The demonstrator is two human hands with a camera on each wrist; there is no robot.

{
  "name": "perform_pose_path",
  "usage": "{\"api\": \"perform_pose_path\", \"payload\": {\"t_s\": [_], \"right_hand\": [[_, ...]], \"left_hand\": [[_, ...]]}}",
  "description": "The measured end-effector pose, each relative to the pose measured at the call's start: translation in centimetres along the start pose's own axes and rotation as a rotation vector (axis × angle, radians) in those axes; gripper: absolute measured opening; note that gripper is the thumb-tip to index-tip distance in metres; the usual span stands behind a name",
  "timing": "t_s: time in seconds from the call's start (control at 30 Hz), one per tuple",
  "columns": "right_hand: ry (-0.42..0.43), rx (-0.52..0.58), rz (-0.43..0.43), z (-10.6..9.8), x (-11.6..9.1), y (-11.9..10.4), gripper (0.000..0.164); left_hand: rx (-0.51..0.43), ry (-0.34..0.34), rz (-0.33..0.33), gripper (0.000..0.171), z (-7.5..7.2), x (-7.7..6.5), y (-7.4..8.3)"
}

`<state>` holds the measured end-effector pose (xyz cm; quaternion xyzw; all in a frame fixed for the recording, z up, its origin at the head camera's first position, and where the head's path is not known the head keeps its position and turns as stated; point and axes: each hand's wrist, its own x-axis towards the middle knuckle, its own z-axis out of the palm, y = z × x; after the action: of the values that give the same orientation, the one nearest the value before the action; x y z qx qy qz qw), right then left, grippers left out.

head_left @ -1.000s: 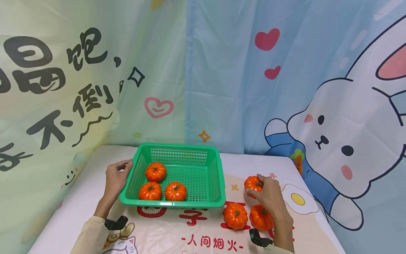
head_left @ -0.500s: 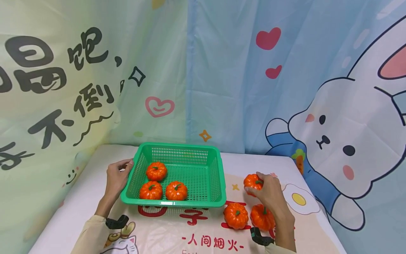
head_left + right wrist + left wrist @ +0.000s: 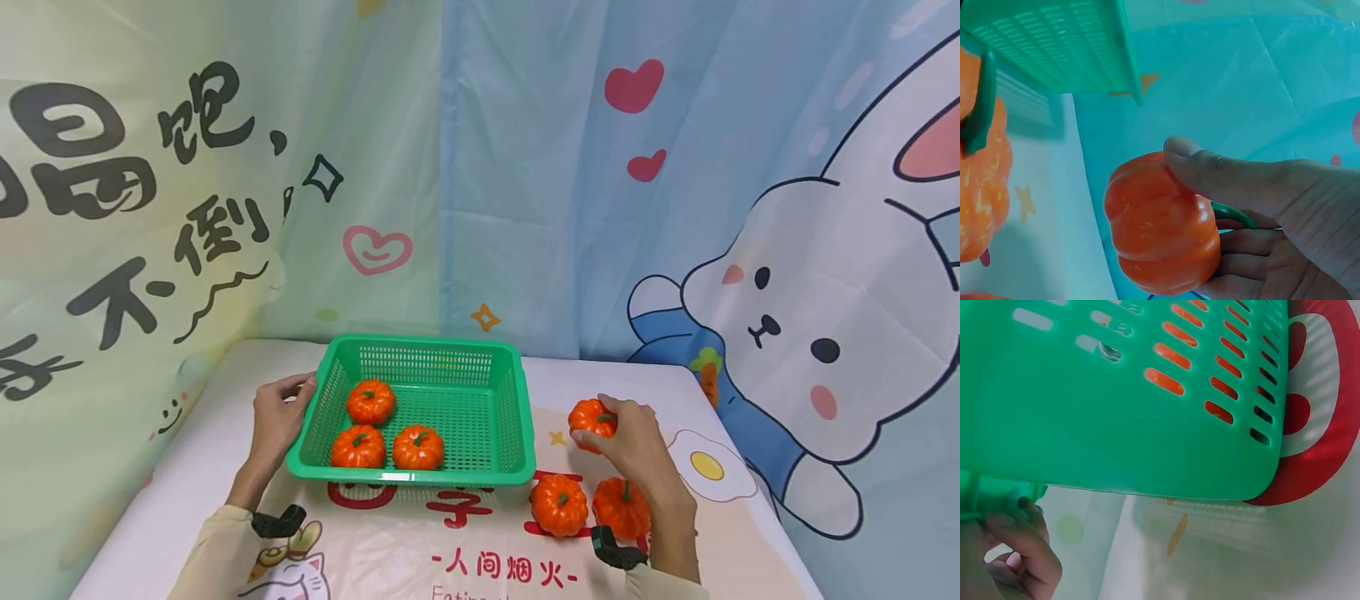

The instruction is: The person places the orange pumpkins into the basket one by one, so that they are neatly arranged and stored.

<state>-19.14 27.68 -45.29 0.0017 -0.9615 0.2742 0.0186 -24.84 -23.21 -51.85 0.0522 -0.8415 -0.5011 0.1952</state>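
My left hand pinches the left rim of a green plastic basket; the left wrist view shows its curled fingers at that rim. Inside the basket lie three small orange pumpkins, one at the back left, one at the front left and one beside it. To the basket's right, my right hand holds another orange pumpkin, thumb across its side and fingers around the green-stemmed end. Part of the pumpkin is hidden behind the thumb and fingers.
Two more pumpkins sit on the printed tablecloth, one near the basket's front right corner and one below my right wrist. A cartoon-printed curtain hangs behind the table.
My right hand has moved slightly up and toward the basket with its pumpkin. The left hand stays on the basket rim, and the other pumpkins lie as before.
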Motion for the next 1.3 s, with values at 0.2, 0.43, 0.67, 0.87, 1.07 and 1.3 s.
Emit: {"api": "perform_pose_path", "payload": {"t_s": [0.2,0.43,0.67,0.87,1.07,1.3], "right_hand": [[-0.016,0.003,-0.022,-0.2,0.1,-0.6,0.079],[-0.018,-0.005,-0.032,-0.3,0.2,-1.0,0.078],[-0.022,-0.012,-0.028,-0.4,0.1,-1.2,0.078],[-0.026,-0.007,-0.029,-0.7,0.0,-1.5,0.080],[-0.018,-0.011,-0.062,-0.8,0.3,-2.0,0.079],[-0.017,-0.016,-0.103,-0.9,0.6,-2.5,0.077]], "left_hand": [[0.003,-0.003,-0.003,0.030,0.0,-0.1,0.1],[0.012,-0.002,0.007,0.029,0.0,-0.1,0.2],[0.011,-0.006,-0.004,0.031,-0.1,-0.2,0.2],[-0.002,-0.013,-0.014,0.031,-0.2,-0.2,0.4],[-0.005,-0.016,-0.010,0.031,-0.2,-0.2,0.3],[-0.017,-0.013,0.005,0.031,-0.1,-0.2,0.1]]}}
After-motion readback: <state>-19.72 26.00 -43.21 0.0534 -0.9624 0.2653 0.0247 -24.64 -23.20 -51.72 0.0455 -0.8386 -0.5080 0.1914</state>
